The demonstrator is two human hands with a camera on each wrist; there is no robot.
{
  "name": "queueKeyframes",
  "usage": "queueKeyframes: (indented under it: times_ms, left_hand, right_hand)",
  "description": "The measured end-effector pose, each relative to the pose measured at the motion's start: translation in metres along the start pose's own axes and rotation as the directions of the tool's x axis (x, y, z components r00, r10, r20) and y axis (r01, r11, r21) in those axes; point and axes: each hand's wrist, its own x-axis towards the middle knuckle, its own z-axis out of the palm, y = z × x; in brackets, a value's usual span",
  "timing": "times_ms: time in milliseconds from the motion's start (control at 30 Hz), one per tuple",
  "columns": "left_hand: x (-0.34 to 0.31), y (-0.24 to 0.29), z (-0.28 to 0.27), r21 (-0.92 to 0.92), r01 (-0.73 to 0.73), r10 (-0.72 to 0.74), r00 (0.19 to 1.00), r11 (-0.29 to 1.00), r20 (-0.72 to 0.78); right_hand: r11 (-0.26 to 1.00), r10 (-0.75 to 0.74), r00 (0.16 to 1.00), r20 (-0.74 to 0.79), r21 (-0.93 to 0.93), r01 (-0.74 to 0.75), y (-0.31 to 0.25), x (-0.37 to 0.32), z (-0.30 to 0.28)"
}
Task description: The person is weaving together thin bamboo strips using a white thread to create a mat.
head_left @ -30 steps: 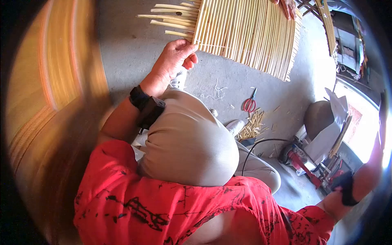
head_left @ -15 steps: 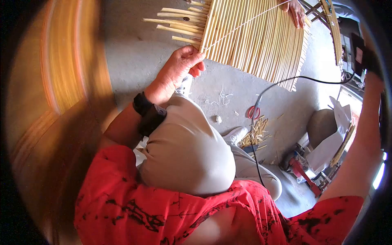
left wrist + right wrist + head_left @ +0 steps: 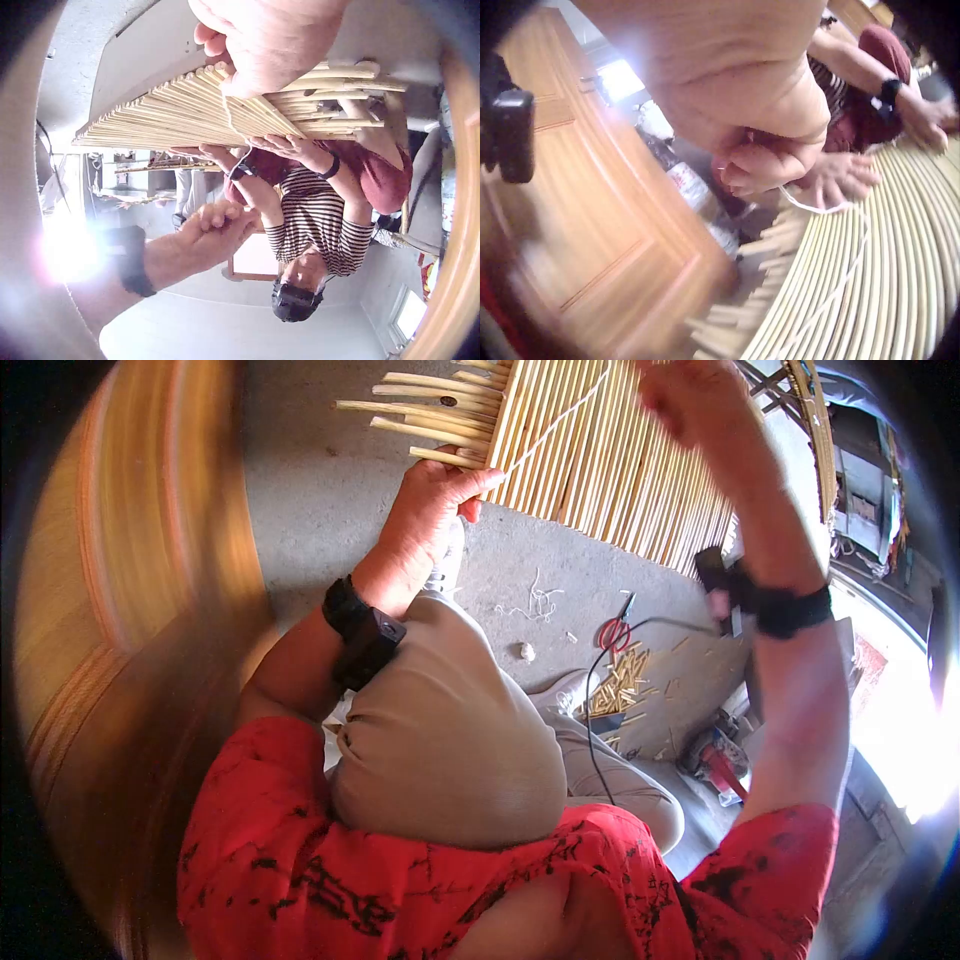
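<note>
A mat of pale thin sticks (image 3: 600, 470) lies side by side across the top of the head view, with several longer stick ends (image 3: 430, 405) jutting out at left. My left hand (image 3: 425, 515) grips the mat's near left corner, thumb on top and fingers beneath. From that corner a white string (image 3: 810, 208) runs over the sticks to my right hand (image 3: 769, 142), whose curled fingers hold it above the mat. Across from me, another person in a striped shirt (image 3: 304, 206) rests both hands (image 3: 292, 148) on the mat's far side.
Red-handled scissors (image 3: 613, 634) and a heap of short stick offcuts (image 3: 625, 680) lie on the floor, near string scraps (image 3: 535, 600). At left stands a wooden panel (image 3: 145, 510). A red tool (image 3: 720, 760) sits at lower right; a black cable (image 3: 590, 730) trails from my right wrist.
My right hand has swung from the far right edge inward and up over the mat, drawing the string, which now hangs slacker. My left hand stays at the corner.
</note>
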Motion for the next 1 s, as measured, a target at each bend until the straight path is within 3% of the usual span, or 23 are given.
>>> queueKeyframes:
  times_ms: [33, 67, 167, 300, 400, 467, 700, 867, 1000]
  left_hand:
    - [0.000, -0.001, 0.000, 0.000, 0.001, -0.001, 1.000, 1.000, -0.001]
    - [0.001, -0.001, 0.000, -0.039, 0.011, -0.012, 1.000, 0.999, -0.006]
    - [0.001, -0.001, -0.002, -0.083, 0.036, -0.036, 0.999, 0.996, 0.007]
    - [0.004, -0.005, -0.007, -0.086, 0.059, -0.054, 0.997, 0.995, 0.051]
    - [0.005, -0.008, -0.009, -0.078, 0.007, -0.002, 0.997, 0.997, 0.071]
    - [0.004, -0.007, -0.008, -0.065, -0.002, 0.007, 0.997, 0.998, 0.073]
    - [0.002, -0.007, -0.008, -0.027, -0.035, 0.036, 0.998, 0.999, 0.053]
    - [-0.001, -0.009, -0.003, -0.010, -0.096, 0.096, 0.995, 0.995, -0.008]
    - [-0.002, -0.012, -0.005, -0.002, -0.123, 0.123, 0.992, 0.992, -0.018]
  right_hand:
    - [0.958, -0.264, 0.945, 0.192, 0.162, 0.235, 0.037, -0.017, 0.034]
    - [0.931, -0.342, 0.912, 0.227, 0.210, 0.297, 0.055, -0.021, 0.051]
    - [0.957, -0.290, 0.916, 0.277, 0.111, 0.269, 0.074, -0.037, 0.083]
    - [0.947, -0.316, 0.923, 0.218, 0.013, 0.321, 0.083, -0.047, 0.096]
    - [0.922, -0.383, 0.906, 0.179, 0.006, 0.388, 0.089, -0.044, 0.100]
    - [0.882, -0.440, 0.882, 0.167, -0.103, 0.460, 0.087, -0.044, 0.102]
    - [0.829, -0.515, 0.848, 0.127, -0.176, 0.530, 0.083, -0.039, 0.102]
    - [0.679, -0.586, 0.772, 0.246, -0.370, 0.634, 0.070, -0.038, 0.098]
    - [0.620, -0.590, 0.760, 0.271, -0.452, 0.642, 0.061, -0.032, 0.098]
